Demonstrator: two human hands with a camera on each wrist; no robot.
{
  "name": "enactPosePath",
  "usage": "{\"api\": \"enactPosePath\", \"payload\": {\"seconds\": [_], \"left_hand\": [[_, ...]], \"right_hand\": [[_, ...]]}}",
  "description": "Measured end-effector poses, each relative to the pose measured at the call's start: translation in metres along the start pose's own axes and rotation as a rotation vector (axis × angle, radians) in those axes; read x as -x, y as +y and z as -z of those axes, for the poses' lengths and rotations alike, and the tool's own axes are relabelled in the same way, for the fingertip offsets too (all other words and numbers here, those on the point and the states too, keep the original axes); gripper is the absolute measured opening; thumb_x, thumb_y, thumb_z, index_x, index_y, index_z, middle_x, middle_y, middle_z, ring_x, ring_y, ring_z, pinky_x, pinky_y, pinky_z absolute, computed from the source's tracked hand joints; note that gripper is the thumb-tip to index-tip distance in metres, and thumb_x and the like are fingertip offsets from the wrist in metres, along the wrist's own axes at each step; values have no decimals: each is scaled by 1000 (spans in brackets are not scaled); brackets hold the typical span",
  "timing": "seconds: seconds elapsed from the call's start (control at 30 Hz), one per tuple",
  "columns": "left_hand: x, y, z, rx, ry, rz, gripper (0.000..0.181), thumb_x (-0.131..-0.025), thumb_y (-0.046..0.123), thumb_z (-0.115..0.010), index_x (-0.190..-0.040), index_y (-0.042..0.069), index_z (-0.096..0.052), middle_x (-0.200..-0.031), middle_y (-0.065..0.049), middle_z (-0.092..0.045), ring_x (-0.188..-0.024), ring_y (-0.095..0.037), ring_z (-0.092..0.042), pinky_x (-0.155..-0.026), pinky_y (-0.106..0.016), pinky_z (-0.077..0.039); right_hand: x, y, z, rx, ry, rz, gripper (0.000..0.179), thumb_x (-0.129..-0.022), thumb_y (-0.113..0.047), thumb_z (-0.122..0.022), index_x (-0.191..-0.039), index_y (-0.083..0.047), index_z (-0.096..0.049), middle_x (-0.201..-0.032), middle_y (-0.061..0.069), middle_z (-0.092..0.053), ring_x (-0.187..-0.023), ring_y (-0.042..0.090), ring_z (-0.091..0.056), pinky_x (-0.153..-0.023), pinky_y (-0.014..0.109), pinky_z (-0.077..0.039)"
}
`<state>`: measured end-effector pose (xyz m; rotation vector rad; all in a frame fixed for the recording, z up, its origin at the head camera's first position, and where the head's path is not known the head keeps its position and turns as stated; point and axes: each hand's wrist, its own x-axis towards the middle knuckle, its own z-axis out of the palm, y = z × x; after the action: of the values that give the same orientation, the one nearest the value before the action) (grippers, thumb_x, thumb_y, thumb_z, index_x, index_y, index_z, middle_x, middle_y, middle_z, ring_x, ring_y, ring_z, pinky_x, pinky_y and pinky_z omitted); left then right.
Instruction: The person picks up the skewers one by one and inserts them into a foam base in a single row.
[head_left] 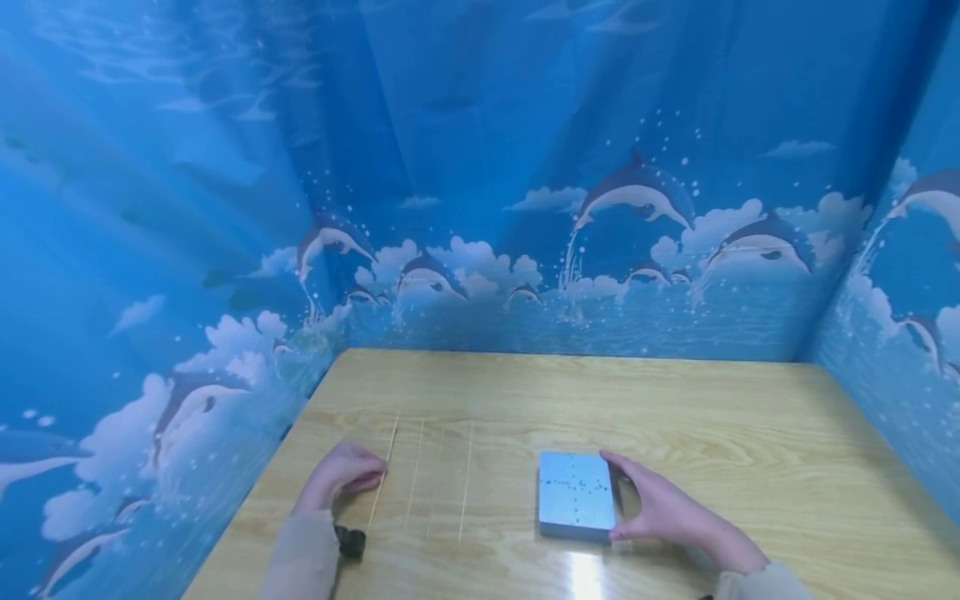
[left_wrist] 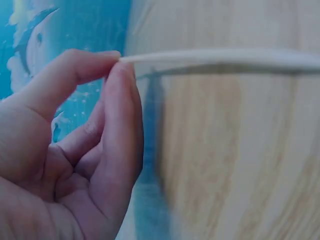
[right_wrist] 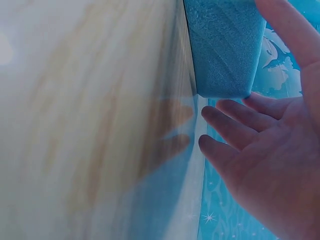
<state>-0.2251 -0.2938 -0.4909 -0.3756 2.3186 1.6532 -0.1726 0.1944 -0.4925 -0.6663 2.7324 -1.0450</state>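
In the head view my left hand (head_left: pixel 348 468) is at the left of the table. Its thumb and index finger pinch a thin pale stick (head_left: pixel 381 483), which narrows toward the fingertips in the left wrist view. To its right lie other thin pale lines like sticks (head_left: pixel 467 479), too faint to tell exactly. My right hand (head_left: pixel 660 504) holds a square light-blue foam block (head_left: pixel 576 512) from its right side, thumb at the near corner and a finger at the far corner. Rows of dark dots cross the block's top. Up close, the block (right_wrist: pixel 225 50) has a grainy side.
The wooden table (head_left: pixel 712 417) has a glossy surface with a bright reflection near its front. Blue cloth (head_left: pixel 480 167) printed with dolphins hangs behind it and along both sides. A black strap piece (head_left: pixel 350 543) sits at the left wrist.
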Motion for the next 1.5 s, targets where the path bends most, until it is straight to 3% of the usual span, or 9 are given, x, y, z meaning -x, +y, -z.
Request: {"api": "enactPosePath", "payload": {"seconds": [0.23,0.47,0.7,0.83,0.97,1.2,1.5], "left_hand": [[8,10,3,136,-85,-47,41,-90,3,-67,-120,-21,-52,-90,-7,-71,-78,-10,-69,-76,-23,-63],[14,31,-11,259,-148,-136,50,-99,7,-58,-136,-20,-38,-96,-6,-71,-89,-13,-70,-86,-28,-62],[23,63,-50,331,-250,-242,22,-100,7,-57,-116,-7,-54,-97,-3,-69,-93,-13,-67,-91,-34,-61],[27,82,-76,340,-295,-287,13,-100,8,-56,-109,-1,-56,-99,-6,-69,-96,-15,-67,-92,-39,-61],[30,87,-98,353,-312,-329,8,-101,9,-56,-105,3,-57,-97,-6,-69,-97,-18,-67,-92,-41,-61],[39,85,-126,359,-312,-374,15,-98,9,-60,-108,-2,-57,-97,-9,-67,-97,-20,-67,-93,-42,-60],[55,113,-170,261,-349,-468,20,-96,12,-62,-109,-4,-59,-104,-12,-68,-99,-20,-68,-90,-37,-62]], "right_hand": [[0,0,0,-5,5,-16,123,-55,-52,-88,-149,5,-32,-150,27,-41,-134,46,-45,-113,64,-34],[-1,0,1,-39,-7,-32,123,-56,-51,-88,-149,5,-32,-149,26,-43,-132,42,-49,-112,61,-36],[2,0,2,-86,-26,-21,121,-57,-49,-88,-149,6,-31,-150,28,-40,-131,44,-49,-112,64,-32],[1,0,3,-89,-26,-20,121,-57,-48,-88,-149,5,-31,-151,27,-40,-132,44,-49,-112,64,-33],[0,-1,2,-95,-24,-27,121,-57,-49,-88,-149,5,-32,-150,27,-41,-131,43,-50,-112,64,-34],[1,2,-6,-95,-17,-36,122,-54,-52,-88,-148,4,-34,-149,24,-44,-130,41,-52,-113,63,-33],[-2,4,-3,-73,-1,-21,121,-54,-52,-88,-148,3,-35,-148,25,-45,-128,42,-53,-111,64,-35]]}}
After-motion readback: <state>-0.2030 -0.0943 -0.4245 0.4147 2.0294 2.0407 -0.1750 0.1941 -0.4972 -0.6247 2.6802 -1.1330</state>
